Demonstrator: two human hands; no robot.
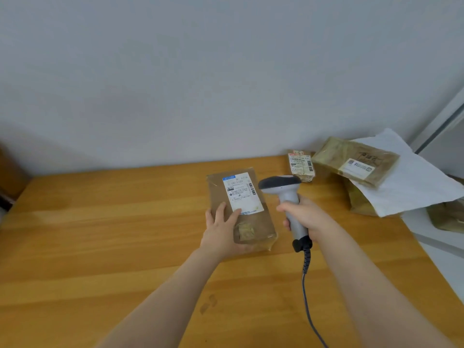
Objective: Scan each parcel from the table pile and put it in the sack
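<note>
left hand (221, 231) fingers flat on parcel (218, 190); right hand (307, 217) fingers wrapped round scanner (282, 185). scan pending, pile (356, 159) right of parcel outstanding, sack unseen.

Flat brown paper parcel (241, 212) lies on the light wooden table (125, 234), right of centre, with the left hand (221, 232) resting on its near end. Just right of it, the right hand (306, 217) grips a grey handheld scanner (283, 189). Behind these, to the right, a small taped brown parcel (301, 167) sits left of a brown wrapped parcel (356, 162) lying on a white plastic mailer (411, 192).
</note>
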